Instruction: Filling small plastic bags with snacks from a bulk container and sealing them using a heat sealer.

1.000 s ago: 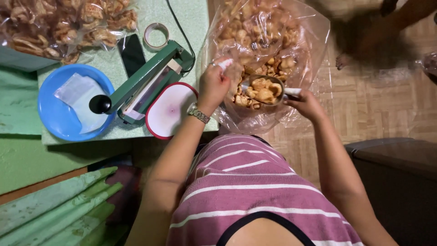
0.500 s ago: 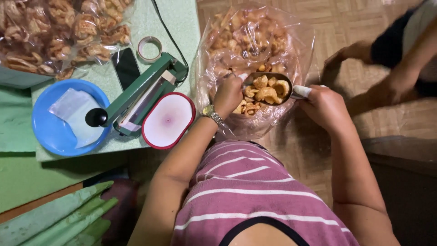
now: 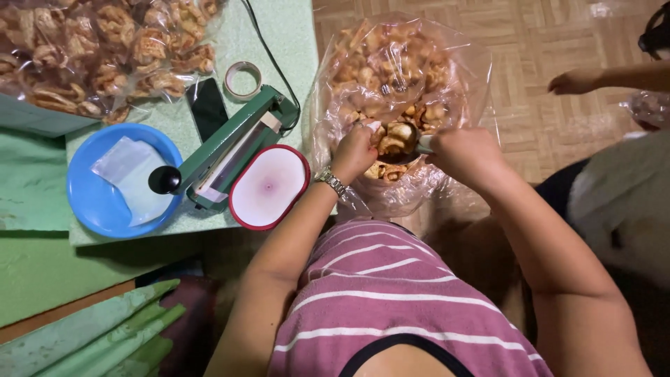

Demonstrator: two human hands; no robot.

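Centre of frame: right hand (image 3: 466, 148) gripping white handle of one metal scoop (image 3: 399, 139), loaded with fried snacks. Left hand (image 3: 356, 150) pinching small clear bag (image 3: 370, 128) at scoop's mouth. Both over one large clear sack (image 3: 401, 63) of snacks, upper centre. Left: one red-rimmed scale (image 3: 269, 187), one green sealer (image 3: 227, 146), one blue bowl (image 3: 91, 202), one tape roll (image 3: 242, 80).

From the head view I see the right hand (image 3: 464, 148) gripping a metal scoop (image 3: 399, 139) loaded with fried crisps, over a big clear bag (image 3: 460, 63). Left hand (image 3: 354, 150) pinches something small and pale beside the scoop. Green heat sealer (image 3: 227, 143) sits on the table, left.
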